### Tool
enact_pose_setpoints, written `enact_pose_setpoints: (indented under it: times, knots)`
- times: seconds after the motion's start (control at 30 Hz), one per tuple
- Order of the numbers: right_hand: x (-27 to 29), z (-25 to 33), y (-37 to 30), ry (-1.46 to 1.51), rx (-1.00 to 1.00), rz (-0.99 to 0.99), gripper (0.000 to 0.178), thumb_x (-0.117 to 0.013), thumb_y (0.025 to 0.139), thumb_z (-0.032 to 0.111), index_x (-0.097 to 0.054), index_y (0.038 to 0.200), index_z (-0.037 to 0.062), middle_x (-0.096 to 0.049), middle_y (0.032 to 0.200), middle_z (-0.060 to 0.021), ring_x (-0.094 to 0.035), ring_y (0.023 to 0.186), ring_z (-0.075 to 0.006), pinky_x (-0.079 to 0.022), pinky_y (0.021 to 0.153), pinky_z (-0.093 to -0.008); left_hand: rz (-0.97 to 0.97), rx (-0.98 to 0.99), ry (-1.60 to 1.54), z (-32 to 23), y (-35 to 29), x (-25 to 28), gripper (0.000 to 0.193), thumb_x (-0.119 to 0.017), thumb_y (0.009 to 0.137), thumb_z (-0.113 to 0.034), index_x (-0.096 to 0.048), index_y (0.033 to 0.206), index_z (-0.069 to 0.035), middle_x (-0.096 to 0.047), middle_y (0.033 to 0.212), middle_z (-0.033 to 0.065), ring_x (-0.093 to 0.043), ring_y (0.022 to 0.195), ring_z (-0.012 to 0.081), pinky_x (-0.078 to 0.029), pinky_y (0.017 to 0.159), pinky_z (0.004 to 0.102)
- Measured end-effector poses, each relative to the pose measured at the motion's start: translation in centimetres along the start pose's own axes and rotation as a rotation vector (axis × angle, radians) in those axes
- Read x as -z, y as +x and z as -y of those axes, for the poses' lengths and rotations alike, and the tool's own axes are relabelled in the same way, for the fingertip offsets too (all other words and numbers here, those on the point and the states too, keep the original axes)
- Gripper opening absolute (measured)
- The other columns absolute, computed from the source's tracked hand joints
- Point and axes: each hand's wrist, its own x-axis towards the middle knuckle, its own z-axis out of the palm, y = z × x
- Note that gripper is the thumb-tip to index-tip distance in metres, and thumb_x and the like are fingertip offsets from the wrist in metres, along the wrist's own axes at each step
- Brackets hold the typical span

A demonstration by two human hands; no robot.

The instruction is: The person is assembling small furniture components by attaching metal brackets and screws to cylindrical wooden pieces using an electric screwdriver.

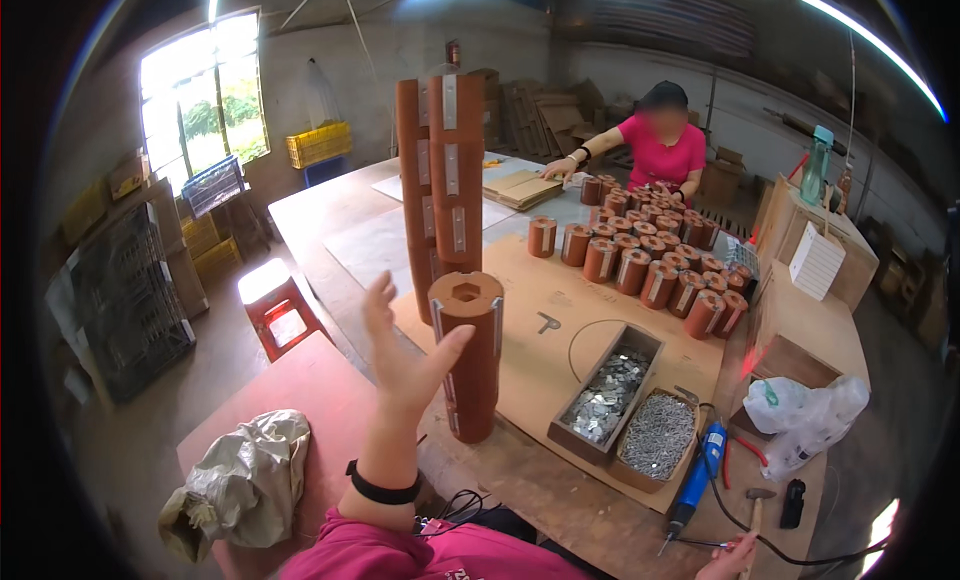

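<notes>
My left hand [400, 345] is raised with fingers spread, its thumb in front of a short upright stack of reddish-brown cylinders [470, 380]; I cannot tell whether it touches. The top cylinder has a hollow centre and metal strips along its sides. Just behind stand taller stacks of the same cylinders [455, 170]. At the lower right, my right hand [738, 556] is closed around the wooden handle of a small hammer [759, 494], head pointing away from me. A blue electric screwdriver [697, 480] lies beside it, with its black cord running past the hand.
A wooden tray [560, 438] of metal plates sits beside a box of screws [655, 435]. Many loose cylinders [632, 270] cover the far right of the table, where a co-worker in pink [662, 150] reaches toward cardboard [522, 190]. Red-handled pliers [745, 448] and a plastic bag [805, 410] lie right.
</notes>
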Motion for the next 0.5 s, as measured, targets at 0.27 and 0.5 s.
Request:
enact_pose_setpoints:
  times: [0.27,0.5]
  knots:
    - [2.2,-0.5,-0.7,-0.208,0.128,-0.042,0.048,-0.057,0.082,0.038,-0.051,0.103,-0.0047,-0.056,0.087,-0.0158,-0.053,0.074,-0.0181,-0.043,0.062,-0.0266,0.276,0.237,-0.117,2.7,-1.7,-2.1,0.099,-0.08,0.055,-0.022,-0.019,0.132,-0.007,-0.041,0.124,0.0183,-0.043,0.115,0.0292,-0.038,0.093,0.0371]
    - [2.7,-5.6,0.1,-0.111,0.138,0.086,0.023,-0.053,0.082,0.006,-0.056,0.104,0.0047,-0.059,0.089,-0.0065,-0.057,0.08,-0.0173,-0.047,0.074,-0.0306,0.164,0.123,-0.191,2.3,-1.6,-1.9,0.089,-0.08,0.054,-0.016,-0.03,0.126,-0.003,-0.049,0.115,0.0137,-0.051,0.103,0.0236,-0.042,0.087,0.0343]
